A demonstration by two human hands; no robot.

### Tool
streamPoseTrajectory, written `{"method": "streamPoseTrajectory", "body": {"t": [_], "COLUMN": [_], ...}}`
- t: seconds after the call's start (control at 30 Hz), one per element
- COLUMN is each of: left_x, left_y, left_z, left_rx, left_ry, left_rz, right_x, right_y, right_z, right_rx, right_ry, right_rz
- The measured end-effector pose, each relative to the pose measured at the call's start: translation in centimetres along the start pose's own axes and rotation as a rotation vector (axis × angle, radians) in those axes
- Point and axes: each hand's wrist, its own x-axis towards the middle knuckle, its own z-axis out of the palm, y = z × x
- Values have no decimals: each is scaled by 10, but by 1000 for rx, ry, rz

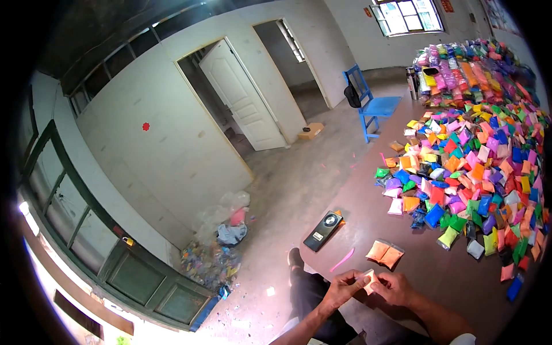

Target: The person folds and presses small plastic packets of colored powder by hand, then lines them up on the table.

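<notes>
Close to the table's near edge, my left hand (346, 287) pinches one side of a small pale orange packet (370, 283). The fingers of my right hand (394, 288) close on its other side, so the packet is held between both hands. Just beyond them, a pair of joined light orange packets (385, 253) lies flat on the brown table (359, 221). A thin pink strip (342, 260) rests to the left of that pair. Further left, near the table edge, lies a dark phone-like device (322, 231) with a round part at one end.
A big heap of small colourful packets (460, 167) covers the table's right side. Larger bagged bundles (460, 75) are piled behind it, beside a flask (412, 84). A blue chair (376, 106) stands at the far table side. Plastic scraps (213, 259) litter the floor at left.
</notes>
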Motion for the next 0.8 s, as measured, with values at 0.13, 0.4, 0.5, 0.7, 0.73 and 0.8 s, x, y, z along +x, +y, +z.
{"method": "streamPoseTrajectory", "body": {"t": [0.13,0.4,0.5,0.7,0.73,0.8], "left_x": [13,22,21,13,15,15], "left_y": [-30,-54,-54,-53,-52,-54], "left_z": [3,-10,-9,5,2,3], "left_rx": [-242,-106,-184,-236,-230,-271], "left_ry": [-22,-134,-162,-66,-65,-85], "left_rz": [69,135,90,111,144,130], "right_x": [1,0,-1,-1,0,1], "right_y": [10,-8,-11,7,5,-4], "right_z": [0,0,-3,-1,-1,-3], "right_rx": [-33,10,-12,-91,-92,-140], "right_ry": [10,14,18,-33,-33,-11], "right_rz": [-22,-11,-74,-50,-29,-88]}}
